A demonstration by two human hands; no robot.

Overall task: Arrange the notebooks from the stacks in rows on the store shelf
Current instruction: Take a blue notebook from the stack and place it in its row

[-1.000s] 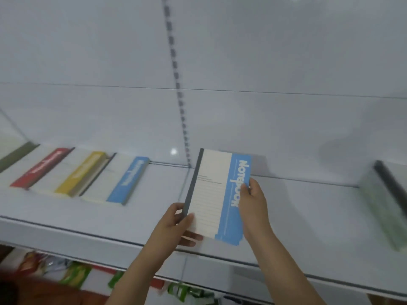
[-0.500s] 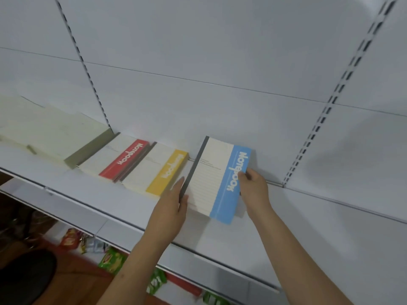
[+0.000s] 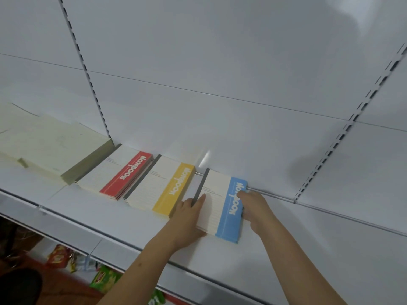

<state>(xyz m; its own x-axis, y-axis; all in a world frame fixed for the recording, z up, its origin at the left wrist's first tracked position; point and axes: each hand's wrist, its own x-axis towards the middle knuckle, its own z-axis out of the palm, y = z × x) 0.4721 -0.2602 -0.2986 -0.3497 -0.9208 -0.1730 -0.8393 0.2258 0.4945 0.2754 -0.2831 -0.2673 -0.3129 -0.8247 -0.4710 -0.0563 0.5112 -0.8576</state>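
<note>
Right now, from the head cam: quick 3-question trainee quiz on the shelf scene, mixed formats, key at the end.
1. True or false: the blue notebook lies flat on the shelf.
2. Which stack sits directly left of it? A) red B) yellow C) green
3. Fill in: the left hand touches the notebook's ___ spine edge.

Key:
1. True; both hands, including the right hand, are at its sides.
2. B, the yellow stack; the red stack is further left.
3. Grey.
</note>
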